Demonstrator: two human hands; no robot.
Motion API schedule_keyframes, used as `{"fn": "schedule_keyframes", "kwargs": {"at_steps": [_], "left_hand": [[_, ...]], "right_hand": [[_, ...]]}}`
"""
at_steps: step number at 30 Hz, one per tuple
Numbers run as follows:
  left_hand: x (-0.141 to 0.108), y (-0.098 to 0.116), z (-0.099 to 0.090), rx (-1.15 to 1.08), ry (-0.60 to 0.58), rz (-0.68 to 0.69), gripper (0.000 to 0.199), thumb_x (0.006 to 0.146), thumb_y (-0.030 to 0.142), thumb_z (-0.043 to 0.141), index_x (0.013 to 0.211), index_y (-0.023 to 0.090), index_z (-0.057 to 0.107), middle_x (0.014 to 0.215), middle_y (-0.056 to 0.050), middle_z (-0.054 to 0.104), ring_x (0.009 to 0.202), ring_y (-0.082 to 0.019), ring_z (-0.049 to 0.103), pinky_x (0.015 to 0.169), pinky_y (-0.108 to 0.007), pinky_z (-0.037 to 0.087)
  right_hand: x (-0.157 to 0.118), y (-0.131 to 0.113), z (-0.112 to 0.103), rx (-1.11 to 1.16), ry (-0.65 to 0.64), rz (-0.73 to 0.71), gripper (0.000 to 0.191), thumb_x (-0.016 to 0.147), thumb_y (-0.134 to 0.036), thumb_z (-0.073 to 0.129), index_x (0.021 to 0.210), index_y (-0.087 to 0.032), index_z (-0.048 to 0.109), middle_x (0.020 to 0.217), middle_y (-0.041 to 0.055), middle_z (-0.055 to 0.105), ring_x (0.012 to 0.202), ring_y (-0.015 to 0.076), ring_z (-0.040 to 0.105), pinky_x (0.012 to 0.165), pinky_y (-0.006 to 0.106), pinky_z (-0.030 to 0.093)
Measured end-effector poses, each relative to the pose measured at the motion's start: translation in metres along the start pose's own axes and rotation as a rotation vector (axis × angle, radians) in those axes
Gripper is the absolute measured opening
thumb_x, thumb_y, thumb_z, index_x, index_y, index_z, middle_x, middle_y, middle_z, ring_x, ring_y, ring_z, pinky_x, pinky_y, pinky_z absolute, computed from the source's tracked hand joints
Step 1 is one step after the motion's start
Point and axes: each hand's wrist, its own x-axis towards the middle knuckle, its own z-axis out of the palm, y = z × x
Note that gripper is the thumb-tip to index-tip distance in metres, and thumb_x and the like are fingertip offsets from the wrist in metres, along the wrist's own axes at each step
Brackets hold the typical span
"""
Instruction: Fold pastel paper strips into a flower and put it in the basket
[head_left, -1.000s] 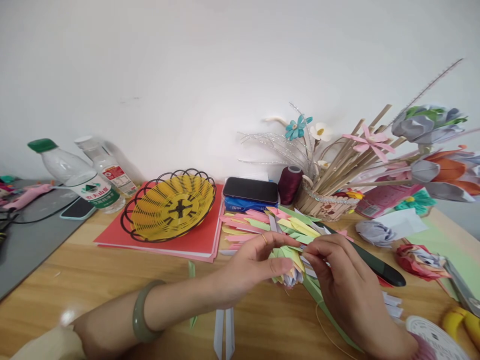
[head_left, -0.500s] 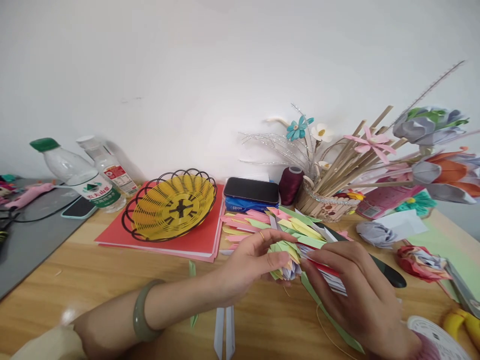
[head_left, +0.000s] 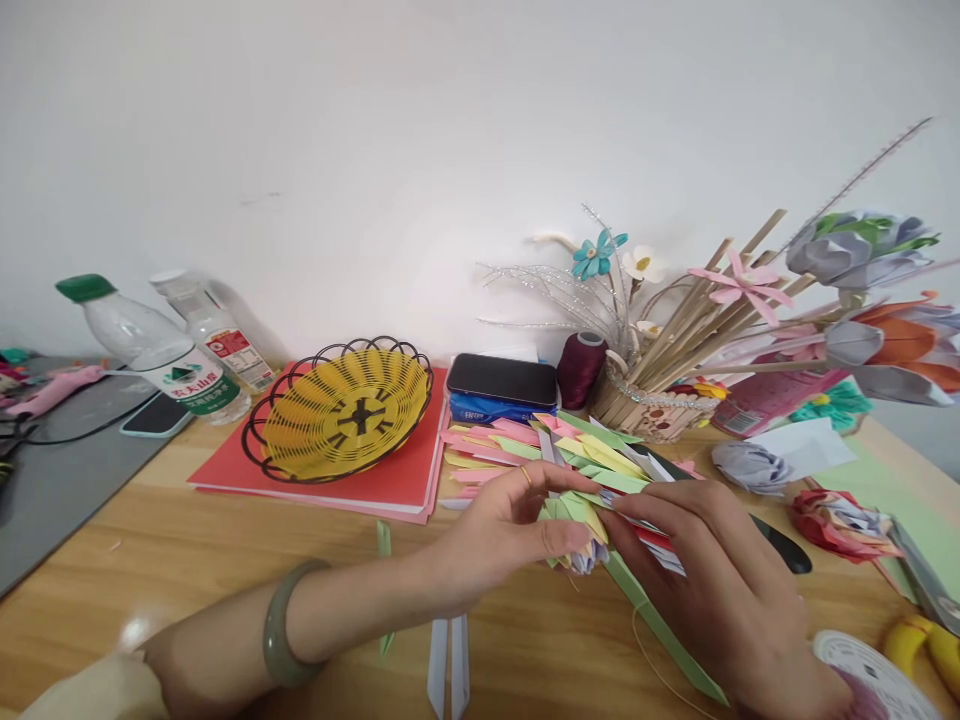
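Observation:
Between my hands is a small folded-paper flower (head_left: 576, 512) in green, yellow and pale lilac layers. My left hand (head_left: 499, 530) is closed around its left side, thumb in front and fingers behind. My right hand (head_left: 720, 590), closed, pinches the flower's right edge with thumb and fingertips. The exact bit it grips is partly hidden. Behind and below them lies a pile of folded paper strips (head_left: 495, 440) in pink, yellow, green and white. A long green strip (head_left: 664, 625) and a thin cord (head_left: 645, 650) run under my right hand.
Left stand a yellow woven basket (head_left: 360, 410) on red paper (head_left: 217, 470) and a water bottle (head_left: 180, 370). Behind are a phone (head_left: 502, 378) and a maroon thread spool (head_left: 581, 370). Right are a flower holder (head_left: 649, 410), scissors (head_left: 926, 640) and finished paper flowers (head_left: 844, 525). Two pale strips (head_left: 448, 665) lie in front.
The flower has turned and shifted slightly right and down in my fingers. My left thumb has slid a little right across it. My right fingers stay at its edge.

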Motion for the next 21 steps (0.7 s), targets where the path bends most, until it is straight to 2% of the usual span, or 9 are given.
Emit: {"fn": "schedule_keyframes", "kwargs": {"at_steps": [3, 9, 14, 21], "left_hand": [[-0.0003, -0.0006, -0.0002, 0.016, -0.007, -0.002, 0.030, 0.065, 0.024, 0.068, 0.093, 0.019, 0.060, 0.087, -0.001, 0.055, 0.079, -0.011, 0.049, 0.070, -0.024, 0.040], [-0.0004, -0.0034, -0.0026, 0.057, -0.023, 0.019, 0.031, 0.066, 0.026, 0.068, 0.095, 0.020, 0.059, 0.090, -0.002, 0.055, 0.081, -0.011, 0.049, 0.075, -0.025, 0.038], [0.0004, -0.0031, -0.0031, 0.094, -0.016, 0.033, 0.033, 0.065, 0.026, 0.069, 0.096, 0.020, 0.059, 0.091, -0.002, 0.055, 0.083, -0.012, 0.049, 0.077, -0.025, 0.036], [-0.0004, -0.0018, -0.0014, 0.060, -0.007, 0.015, 0.033, 0.065, 0.027, 0.069, 0.095, 0.020, 0.059, 0.089, -0.002, 0.056, 0.080, -0.012, 0.049, 0.074, -0.025, 0.037]], "right_hand": [[-0.0001, 0.0002, -0.0008, -0.013, -0.009, -0.002, 0.018, 0.077, -0.016, 0.059, 0.093, -0.020, 0.053, 0.076, 0.0047, 0.060, 0.069, 0.0175, 0.057, 0.062, 0.032, 0.046], [-0.0002, -0.0010, -0.0024, 0.014, -0.003, -0.002, 0.017, 0.074, -0.011, 0.062, 0.089, -0.015, 0.055, 0.076, 0.0056, 0.059, 0.068, 0.0160, 0.055, 0.062, 0.030, 0.044], [-0.0018, -0.0010, -0.0022, 0.045, 0.038, -0.006, 0.016, 0.073, -0.006, 0.061, 0.087, -0.012, 0.057, 0.076, 0.0063, 0.060, 0.069, 0.0154, 0.055, 0.063, 0.029, 0.044], [-0.0042, 0.0015, -0.0029, 0.081, 0.007, -0.067, 0.024, 0.073, -0.004, 0.060, 0.096, -0.010, 0.057, 0.079, 0.0090, 0.061, 0.071, 0.0177, 0.055, 0.062, 0.032, 0.045]]}}
